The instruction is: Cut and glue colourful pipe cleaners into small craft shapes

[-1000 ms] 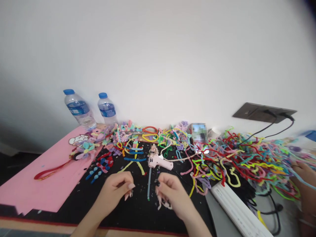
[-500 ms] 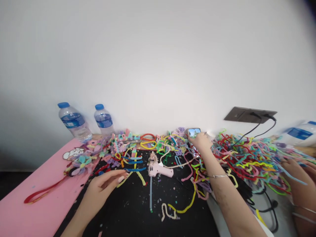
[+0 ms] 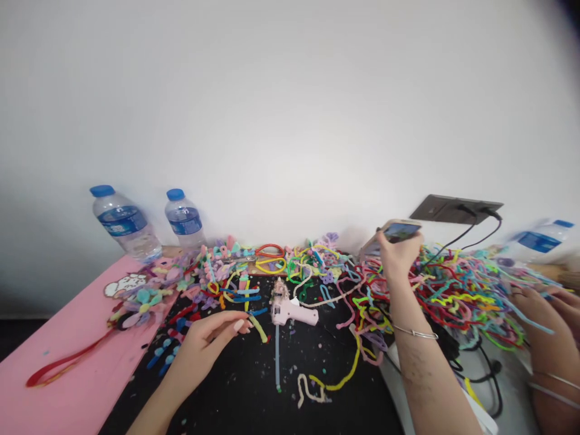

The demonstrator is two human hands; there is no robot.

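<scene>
A smartphone in a pale case, its screen lit, is in my right hand, which has its fingers wrapped round it above the table by the wall. My left hand is over the black mat with its fingers loosely stretched and nothing visible in them. Close to its fingertips lie a yellow-green pipe cleaner piece and a blue pipe cleaner. Right of that hand a pale pink glue gun lies on its side, a bluish glue stick pointing toward me.
Tangled pipe cleaners heap up at the right, where another person's hand reaches in. Two water bottles stand by the wall at the left. Black cables run from a wall socket. A red strap lies on the pink surface.
My right hand has lifted the smartphone off the pile and moved it right, tilting it. My left hand has shifted slightly right over the pipe cleaner pieces.
</scene>
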